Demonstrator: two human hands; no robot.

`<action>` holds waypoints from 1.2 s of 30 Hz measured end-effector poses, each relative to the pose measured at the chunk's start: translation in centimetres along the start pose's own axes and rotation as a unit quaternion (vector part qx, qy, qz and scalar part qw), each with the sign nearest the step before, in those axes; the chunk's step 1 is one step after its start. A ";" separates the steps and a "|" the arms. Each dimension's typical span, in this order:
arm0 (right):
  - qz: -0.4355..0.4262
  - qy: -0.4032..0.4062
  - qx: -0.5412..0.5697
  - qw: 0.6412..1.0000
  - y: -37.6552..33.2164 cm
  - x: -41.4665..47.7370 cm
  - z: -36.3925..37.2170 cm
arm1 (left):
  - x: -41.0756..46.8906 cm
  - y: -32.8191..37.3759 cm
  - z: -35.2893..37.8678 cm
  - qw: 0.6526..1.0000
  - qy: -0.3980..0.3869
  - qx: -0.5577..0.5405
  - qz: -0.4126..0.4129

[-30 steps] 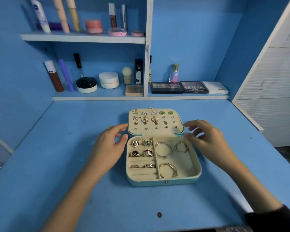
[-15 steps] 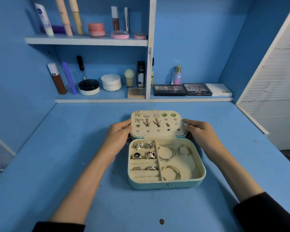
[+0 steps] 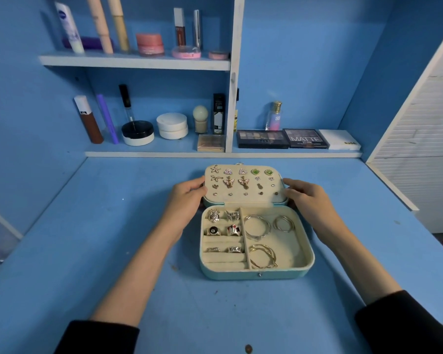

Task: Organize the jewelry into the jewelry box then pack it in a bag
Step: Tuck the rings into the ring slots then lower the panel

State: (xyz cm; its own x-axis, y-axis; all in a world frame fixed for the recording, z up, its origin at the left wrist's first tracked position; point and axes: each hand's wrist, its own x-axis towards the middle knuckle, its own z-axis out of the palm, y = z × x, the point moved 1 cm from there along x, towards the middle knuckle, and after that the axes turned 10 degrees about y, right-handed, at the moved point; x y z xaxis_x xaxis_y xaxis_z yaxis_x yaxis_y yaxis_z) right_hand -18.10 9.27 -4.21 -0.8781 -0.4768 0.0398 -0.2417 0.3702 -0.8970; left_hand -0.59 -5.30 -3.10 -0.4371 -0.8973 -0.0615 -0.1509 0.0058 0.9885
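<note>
You are working at a blue desk (image 3: 92,251) that runs back to a blue-and-white shelf unit (image 3: 234,72). The shelves are stocked with cosmetics: tubes and pots on the left, and eyeshadow palettes (image 3: 262,139) lying flat on the lower right.

The jewelry box (image 3: 256,275), pale teal outside and cream inside, sits on the desk straight in front of you. It is open, with its base nearest you. Its lid (image 3: 246,199) is folded back beyond the hinge and tilted, with the padded inner face turned up toward you.

Your left hand (image 3: 187,200) grips the lid's left edge, thumb on the upper corner and fingers curled against the side. Your right hand (image 3: 310,200) holds the lid's right edge in the same way, its fingers bent round the rim. Both forearms lie along either side of the base, with dark sleeves at the bottom of the view.

In the base, the wide right compartment holds hoop earrings (image 3: 257,226): silver ones at the back and a gold pair toward the front. The left compartment's padded rolls carry rings (image 3: 212,230) in three rows of two. Stud earrings (image 3: 228,181) are pinned in rows across the lid's pad, among them starfish, green stones and winged shapes.

A small brown spot (image 3: 248,348) lies on the desk near its front edge.
</note>
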 end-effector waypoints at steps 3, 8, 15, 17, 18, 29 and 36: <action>0.002 0.001 0.005 1.000 0.0 0.4 -0.1 | 0.2 -0.1 0.1 0.999 0.024 -0.042 -0.024; 0.013 0.000 0.004 1.000 -1.1 1.5 -0.3 | 1.1 0.0 0.0 0.991 0.057 -0.099 -0.062; 0.008 0.023 0.054 0.998 -2.6 2.5 -0.9 | 1.6 0.6 -0.5 0.990 0.052 -0.118 -0.057; 0.002 0.023 0.084 0.996 -3.1 2.2 -1.2 | 1.3 1.0 -0.6 0.991 0.042 -0.119 -0.044; -0.004 0.023 0.093 0.995 -3.3 2.0 -1.3 | 1.1 1.2 -0.7 0.992 0.040 -0.113 -0.034; -0.055 0.011 0.135 0.989 -3.9 -1.5 -3.7 | -1.8 2.0 -2.2 0.993 0.033 -0.051 0.100; -0.097 -0.014 0.148 0.984 -2.3 -4.7 -4.7 | -4.3 0.9 -2.8 0.988 0.040 -0.024 0.150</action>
State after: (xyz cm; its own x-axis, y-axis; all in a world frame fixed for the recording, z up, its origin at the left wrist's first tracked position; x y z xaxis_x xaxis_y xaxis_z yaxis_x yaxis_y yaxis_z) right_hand -15.39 14.45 -0.25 -0.8152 -0.5382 0.2140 -0.2684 0.0236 -0.9630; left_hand 3.59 -2.69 -1.57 -0.3845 -0.8905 0.2434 0.0175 0.2566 0.9664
